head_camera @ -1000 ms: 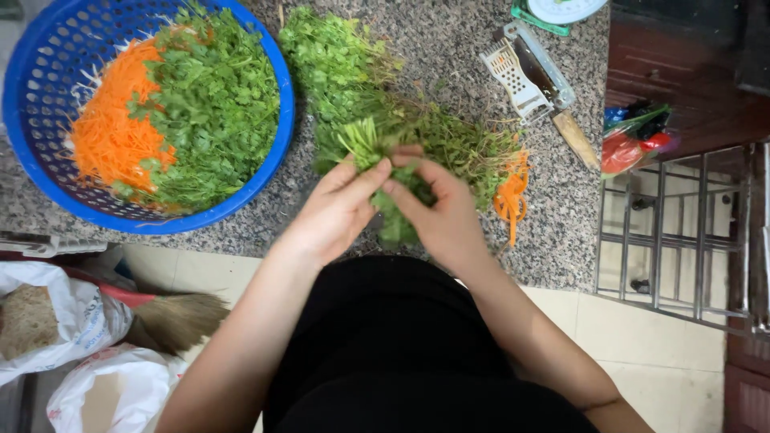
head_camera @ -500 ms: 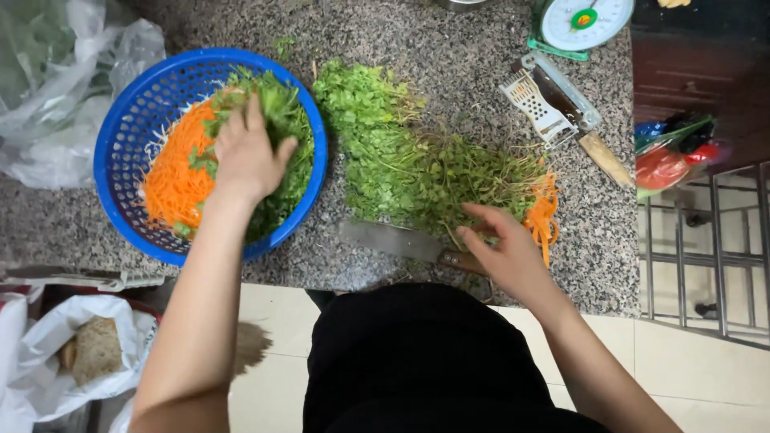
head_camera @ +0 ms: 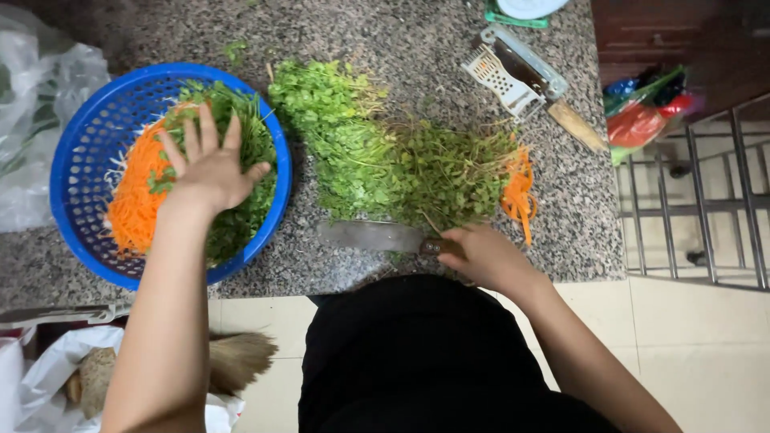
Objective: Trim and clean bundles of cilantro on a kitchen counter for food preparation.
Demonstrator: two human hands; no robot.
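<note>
Head view, left hand: We see the left hand [head_camera: 210,164] spread flat with fingers open, pressing on the chopped greens [head_camera: 241,172] in the blue basket [head_camera: 80,172] at the left of the frame; it holds nothing.
Head view, right hand: The right hand [head_camera: 485,255], low and right of centre, has its grip closed around the handle of the cleaver [head_camera: 373,236], whose blade lies flat on the tabletop [head_camera: 401,32] at the near edge.
Head view, basket: Shredded carrot [head_camera: 132,200] fills its left half, the greens its right.
Head view, herbs: A long pile of uncut herbs [head_camera: 393,160] lies mid-frame, just above the cleaver, with a few carrot shreds [head_camera: 520,192] at its right end.
Head view, progress: We judge that part of the greens is cut and in the basket, while the larger pile is left to chop.
Head view, upper right: A grater [head_camera: 505,76] and a wooden-handled knife [head_camera: 553,96] lie apart from the work.
</note>
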